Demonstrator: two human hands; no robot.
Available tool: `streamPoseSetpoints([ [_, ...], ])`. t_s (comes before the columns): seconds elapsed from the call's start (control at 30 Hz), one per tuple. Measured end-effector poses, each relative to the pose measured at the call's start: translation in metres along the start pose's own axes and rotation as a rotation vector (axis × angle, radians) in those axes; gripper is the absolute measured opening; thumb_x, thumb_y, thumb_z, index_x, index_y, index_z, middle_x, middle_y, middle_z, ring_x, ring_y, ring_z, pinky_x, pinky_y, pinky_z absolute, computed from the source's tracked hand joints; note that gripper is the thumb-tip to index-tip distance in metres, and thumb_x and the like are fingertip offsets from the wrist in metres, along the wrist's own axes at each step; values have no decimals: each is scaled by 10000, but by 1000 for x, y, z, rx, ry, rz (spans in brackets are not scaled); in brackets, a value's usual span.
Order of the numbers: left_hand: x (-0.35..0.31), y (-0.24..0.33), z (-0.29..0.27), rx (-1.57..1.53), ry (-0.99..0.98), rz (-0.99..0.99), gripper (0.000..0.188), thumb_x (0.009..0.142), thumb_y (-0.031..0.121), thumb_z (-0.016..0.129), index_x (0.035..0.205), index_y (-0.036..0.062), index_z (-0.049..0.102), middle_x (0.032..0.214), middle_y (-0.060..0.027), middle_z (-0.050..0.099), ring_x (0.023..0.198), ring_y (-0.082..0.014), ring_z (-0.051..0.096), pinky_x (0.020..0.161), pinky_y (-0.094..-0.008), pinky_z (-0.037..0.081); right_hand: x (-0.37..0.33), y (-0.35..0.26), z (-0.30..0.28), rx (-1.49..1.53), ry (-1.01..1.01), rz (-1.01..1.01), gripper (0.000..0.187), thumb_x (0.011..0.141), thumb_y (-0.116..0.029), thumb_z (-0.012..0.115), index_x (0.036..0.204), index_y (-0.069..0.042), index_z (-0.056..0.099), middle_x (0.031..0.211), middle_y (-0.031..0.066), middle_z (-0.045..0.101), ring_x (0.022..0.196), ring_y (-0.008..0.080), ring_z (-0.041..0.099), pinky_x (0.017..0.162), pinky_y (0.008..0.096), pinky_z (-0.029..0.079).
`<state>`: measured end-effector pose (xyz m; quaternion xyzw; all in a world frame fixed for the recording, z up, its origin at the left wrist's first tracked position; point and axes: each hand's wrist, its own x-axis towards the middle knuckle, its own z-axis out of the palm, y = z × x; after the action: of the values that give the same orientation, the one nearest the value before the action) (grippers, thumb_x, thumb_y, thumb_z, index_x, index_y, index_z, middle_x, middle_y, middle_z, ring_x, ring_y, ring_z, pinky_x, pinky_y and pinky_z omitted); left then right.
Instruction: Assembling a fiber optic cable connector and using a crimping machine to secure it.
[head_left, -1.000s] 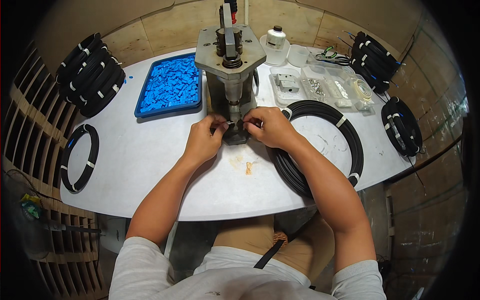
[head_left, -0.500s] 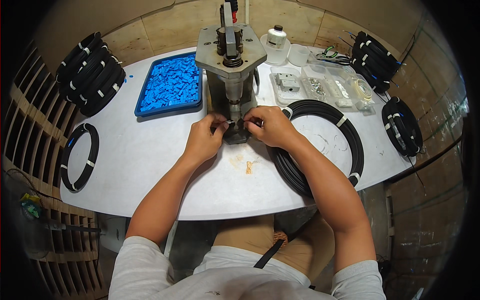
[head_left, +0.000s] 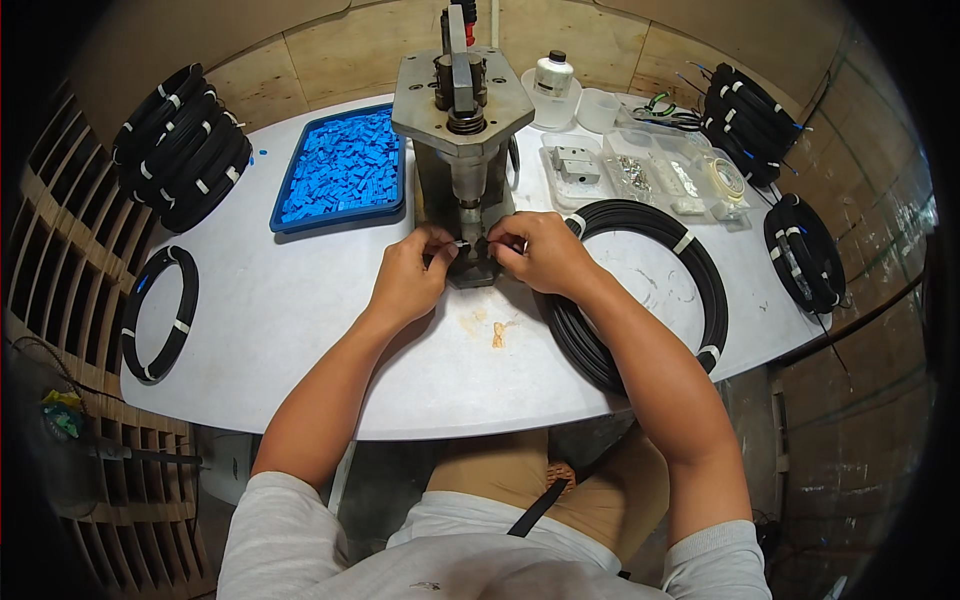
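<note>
A grey metal press (head_left: 463,135) stands at the middle of the white table, its ram pointing down at a small die near the base. My left hand (head_left: 412,272) is at the left of the die, thumb and fingers pinched on a tiny part too small to name, with a light tip. From the right, my right hand (head_left: 540,252) reaches the same spot, its fingers closed on something dark that I cannot make out. Beside my right wrist lies a large coil of black cable (head_left: 705,280) bound with white tape, partly covered by my forearm.
A blue tray (head_left: 283,215) of small blue pieces sits left of the press. Clear boxes (head_left: 650,175) with metal parts and a white bottle (head_left: 553,75) are at the back right. Cable coils are stacked at far left (head_left: 185,150) and far right (head_left: 750,125); a thin coil (head_left: 180,330) lies front left.
</note>
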<state>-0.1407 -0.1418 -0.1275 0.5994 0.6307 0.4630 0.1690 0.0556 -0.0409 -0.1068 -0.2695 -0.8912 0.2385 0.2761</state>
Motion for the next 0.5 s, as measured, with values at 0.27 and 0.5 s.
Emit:
streamPoseSetpoints([
  [0.27, 0, -2, 0, 8, -26, -7, 190, 929, 122, 653, 1026, -41, 652, 911, -177, 725, 853, -253, 711, 762, -343, 536, 0, 2, 1, -19, 11, -32, 184, 796, -166, 690, 937, -58, 736, 872, 163, 707, 835, 347, 681, 775, 405, 549],
  [0.5, 0, 0, -2, 15, -36, -18, 190, 939, 121, 638, 1034, -44, 647, 910, -188, 723, 851, -268, 713, 765, -354, 539, -1, 5, 1, -65, 14, -78, 181, 795, -156, 691, 955, -83, 737, 905, 165, 692, 880, 362, 664, 807, 424, 537],
])
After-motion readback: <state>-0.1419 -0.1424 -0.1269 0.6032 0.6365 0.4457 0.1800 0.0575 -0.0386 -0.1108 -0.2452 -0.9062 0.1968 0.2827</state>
